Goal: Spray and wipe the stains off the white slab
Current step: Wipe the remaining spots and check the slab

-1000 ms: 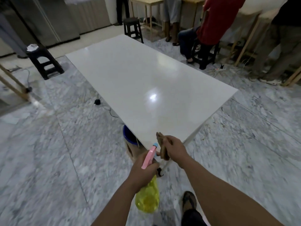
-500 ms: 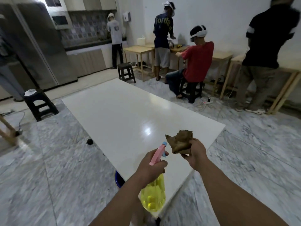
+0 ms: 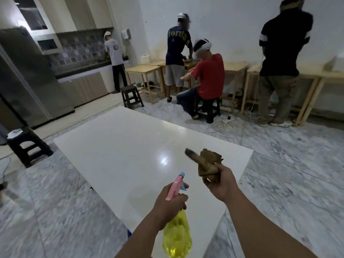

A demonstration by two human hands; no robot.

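The left hand (image 3: 170, 203) is gripping the neck of a spray bottle (image 3: 176, 231) — yellow translucent body, pink head with a blue nozzle tip and blue trigger — with the fingers wrapped closed around it and the nozzle pointing forward over the white slab (image 3: 130, 151). The bottle is hanging above the near end of the slab, not touching it. The right hand (image 3: 222, 183) is closing around a crumpled brown cloth (image 3: 206, 162), holding it up in the air just to the right of the bottle's nozzle; one loose corner of the cloth is sticking out to the left and is appearing blurred. The slab is lying flat and low, stretching away from the person across a grey-veined marble floor (image 3: 55, 211), and its glossy top is reflecting a ceiling light near the centre; stains cannot be made out on it from this view. A dark plastic stool (image 3: 28, 146) is standing on the floor to the left of the slab, well apart from it, and another stool (image 3: 131, 96) is standing beyond the far end. Along the back wall, several people are working at wooden tables (image 3: 147, 71) — one of them, in a red shirt (image 3: 209, 77), is sitting.
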